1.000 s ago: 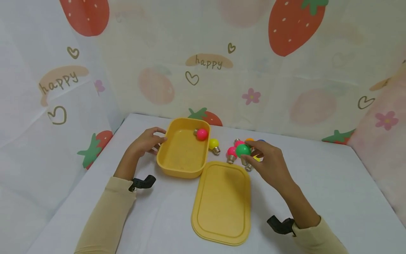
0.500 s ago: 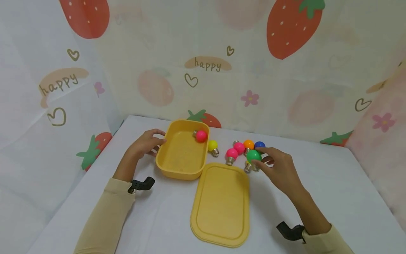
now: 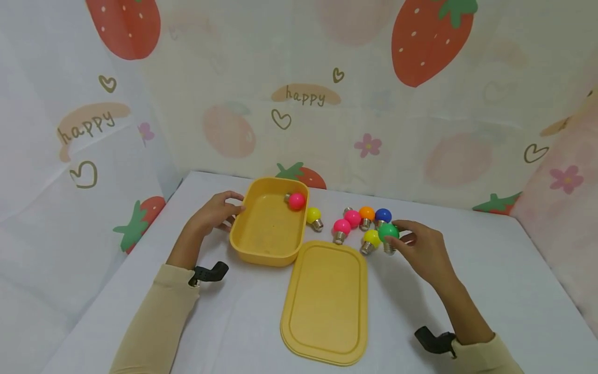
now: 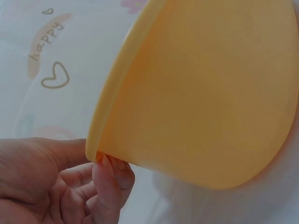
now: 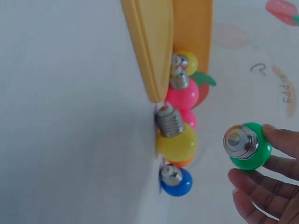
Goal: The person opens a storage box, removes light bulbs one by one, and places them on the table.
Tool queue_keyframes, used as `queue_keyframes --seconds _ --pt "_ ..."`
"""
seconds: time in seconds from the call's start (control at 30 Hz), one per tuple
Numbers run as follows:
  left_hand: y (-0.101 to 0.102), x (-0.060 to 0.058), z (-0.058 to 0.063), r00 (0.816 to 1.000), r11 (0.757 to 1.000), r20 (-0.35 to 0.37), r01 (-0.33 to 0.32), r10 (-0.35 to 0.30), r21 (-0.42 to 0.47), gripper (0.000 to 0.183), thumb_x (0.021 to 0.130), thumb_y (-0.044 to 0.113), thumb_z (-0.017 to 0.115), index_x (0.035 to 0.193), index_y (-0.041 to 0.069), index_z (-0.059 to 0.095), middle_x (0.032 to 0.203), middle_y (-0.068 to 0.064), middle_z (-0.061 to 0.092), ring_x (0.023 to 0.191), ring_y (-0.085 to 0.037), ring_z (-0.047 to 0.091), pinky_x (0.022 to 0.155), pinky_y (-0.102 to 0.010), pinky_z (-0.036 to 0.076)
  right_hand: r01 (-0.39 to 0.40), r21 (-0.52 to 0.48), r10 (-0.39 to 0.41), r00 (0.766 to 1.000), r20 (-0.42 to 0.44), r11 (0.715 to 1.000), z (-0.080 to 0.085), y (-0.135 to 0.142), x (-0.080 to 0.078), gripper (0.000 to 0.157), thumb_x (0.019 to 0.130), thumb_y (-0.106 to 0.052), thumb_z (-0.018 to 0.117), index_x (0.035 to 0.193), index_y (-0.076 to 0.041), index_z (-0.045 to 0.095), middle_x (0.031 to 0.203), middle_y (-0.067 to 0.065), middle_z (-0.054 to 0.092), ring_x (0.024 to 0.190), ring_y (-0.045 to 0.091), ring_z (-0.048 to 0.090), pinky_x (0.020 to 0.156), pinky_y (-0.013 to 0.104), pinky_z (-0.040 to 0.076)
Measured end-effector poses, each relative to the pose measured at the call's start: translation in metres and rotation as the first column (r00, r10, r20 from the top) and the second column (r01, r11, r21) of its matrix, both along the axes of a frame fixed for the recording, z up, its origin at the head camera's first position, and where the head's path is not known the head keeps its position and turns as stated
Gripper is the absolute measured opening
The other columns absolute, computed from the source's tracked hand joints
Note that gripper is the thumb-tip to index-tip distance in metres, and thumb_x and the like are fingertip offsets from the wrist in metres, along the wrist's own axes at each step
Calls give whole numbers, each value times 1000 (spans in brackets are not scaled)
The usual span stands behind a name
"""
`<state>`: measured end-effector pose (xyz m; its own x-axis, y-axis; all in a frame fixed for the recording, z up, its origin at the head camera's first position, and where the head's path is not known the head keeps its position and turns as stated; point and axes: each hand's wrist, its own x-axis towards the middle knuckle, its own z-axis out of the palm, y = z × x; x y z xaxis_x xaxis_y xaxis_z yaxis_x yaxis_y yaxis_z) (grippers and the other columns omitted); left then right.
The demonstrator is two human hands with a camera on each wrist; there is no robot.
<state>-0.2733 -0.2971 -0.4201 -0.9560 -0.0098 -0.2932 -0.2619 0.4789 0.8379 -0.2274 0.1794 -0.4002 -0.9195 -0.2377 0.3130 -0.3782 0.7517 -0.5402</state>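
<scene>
My right hand (image 3: 422,254) pinches a green light bulb (image 3: 389,232) between thumb and fingers. In the right wrist view the green bulb's silver screw base (image 5: 241,141) points toward the camera, and it is held above the table. My left hand (image 3: 216,212) grips the left rim of a yellow plastic box (image 3: 268,258). Its fingertips (image 4: 106,179) curl at that rim in the left wrist view. Inside the box lies a pink bulb (image 3: 296,201). Near my right hand on the table are a yellow bulb (image 3: 371,238) and a blue bulb (image 3: 383,215).
A flat yellow lid (image 3: 324,304) lies in front of the box, close to its corner. Beside the box's right wall is another yellow bulb (image 3: 314,216). An orange bulb (image 3: 367,214) and two pink bulbs (image 3: 342,227) lie farther right. A strawberry-printed cloth (image 3: 308,135) stands behind the white table.
My right hand has moved right with the green bulb, uncovering the orange, blue and yellow bulbs. My left hand stays at the box's rim.
</scene>
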Motion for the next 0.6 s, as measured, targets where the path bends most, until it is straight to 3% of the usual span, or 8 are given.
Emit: queue_keyframes --seconds 0.13,0.4,0.6 --pt "2 -2 2 1000 1000 -1 9 -9 1 49 104 27 58 147 10 43 114 -17 66 88 -24 63 71 -30 60 28 -2 -28 999 21 1000 -3 6 -5 43 92 -19 77 130 0 66 115 20 70 92 34 72 72 43 62" --pt "0 -1 -4 1000 1000 -6 13 -13 5 48 104 28 58 146 10 44 110 -16 66 85 -23 63 69 -29 59 36 -34 -35 999 14 999 -26 18 -17 40 93 -23 75 125 -1 68 111 19 73 88 32 72 68 40 62" --pt "0 -4 -4 1000 1000 -11 13 -13 4 47 104 29 59 145 11 44 109 -15 66 86 -24 63 70 -30 59 49 -37 -47 998 45 998 -29 24 -23 40 94 -24 75 124 0 68 111 20 72 87 32 72 66 37 61"
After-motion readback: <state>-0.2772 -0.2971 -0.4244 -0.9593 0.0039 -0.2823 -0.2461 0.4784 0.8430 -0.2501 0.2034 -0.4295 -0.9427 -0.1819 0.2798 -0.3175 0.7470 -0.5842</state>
